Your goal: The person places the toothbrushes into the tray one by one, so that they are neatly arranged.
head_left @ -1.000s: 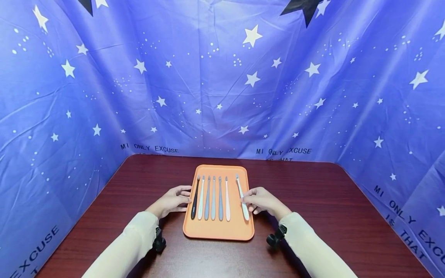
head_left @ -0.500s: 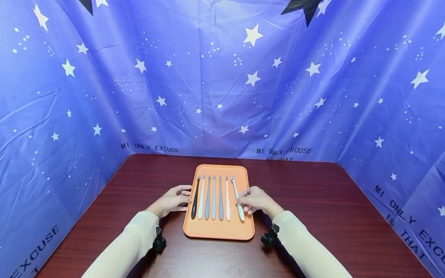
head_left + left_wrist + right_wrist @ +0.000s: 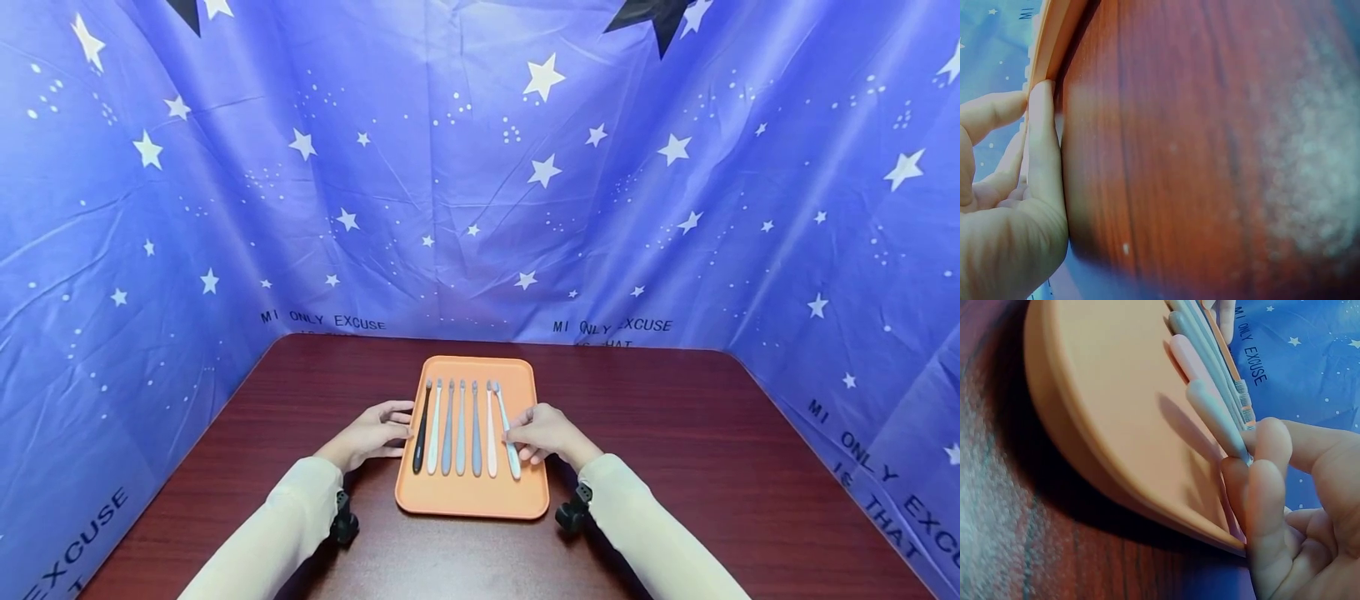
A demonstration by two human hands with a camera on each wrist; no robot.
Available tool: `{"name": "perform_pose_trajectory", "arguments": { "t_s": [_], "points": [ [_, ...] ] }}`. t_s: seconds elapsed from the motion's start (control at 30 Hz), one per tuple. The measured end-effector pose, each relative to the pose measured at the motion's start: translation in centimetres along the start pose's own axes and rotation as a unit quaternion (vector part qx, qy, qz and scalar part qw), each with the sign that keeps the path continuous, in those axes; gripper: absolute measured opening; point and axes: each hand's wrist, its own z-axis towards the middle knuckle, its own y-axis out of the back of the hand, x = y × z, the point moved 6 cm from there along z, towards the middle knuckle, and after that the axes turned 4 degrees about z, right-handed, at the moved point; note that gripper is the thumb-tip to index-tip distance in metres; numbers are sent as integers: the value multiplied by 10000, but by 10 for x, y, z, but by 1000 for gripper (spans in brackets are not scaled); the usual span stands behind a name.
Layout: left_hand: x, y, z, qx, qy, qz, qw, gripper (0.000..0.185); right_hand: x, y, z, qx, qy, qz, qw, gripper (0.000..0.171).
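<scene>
Head view: an orange tray point(image 3: 525, 500) lies lengthwise on the dark wood surface point(image 3: 712, 433), carrying six toothbrushes side by side with heads pointing away from the person. Five lie parallel; the rightmost, a pale toothbrush point(image 3: 506, 429), is slightly angled, its head close to its neighbour's and its handle end splayed outward, consistent with being set into the row. The right hand point(image 3: 546, 432) rests over the tray's right part with its fingers curled onto that brush. The left hand point(image 3: 369, 435) lies on the surface against the tray's left rim, fingers extended and relaxed, apparently steadying the tray; it grips nothing. Both forearms, in cream sleeves, come in low from the near edge. Left wrist view: the left fingers point(image 3: 1041, 144) lie straight along the surface, the tips touching the tray rim point(image 3: 1050, 44). Right wrist view: thumb and fingers point(image 3: 1266, 469) pinch the shaft of the pale toothbrush point(image 3: 1213, 415), whose handle end rests on the tray floor beside a pink one point(image 3: 1186, 359).
</scene>
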Motion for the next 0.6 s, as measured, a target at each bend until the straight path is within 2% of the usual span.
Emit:
{"name": "perform_pose_trajectory", "arguments": {
  "t_s": [0.27,0.6],
  "points": [
    [0,1,0,-54,-12,21,10000,58,1,0,-1,11,92,137,9999,15],
    [-1,-1,-2,37,-17,30,10000,59,-2,0,0,-43,150,59,9999,15]
  ]
}}
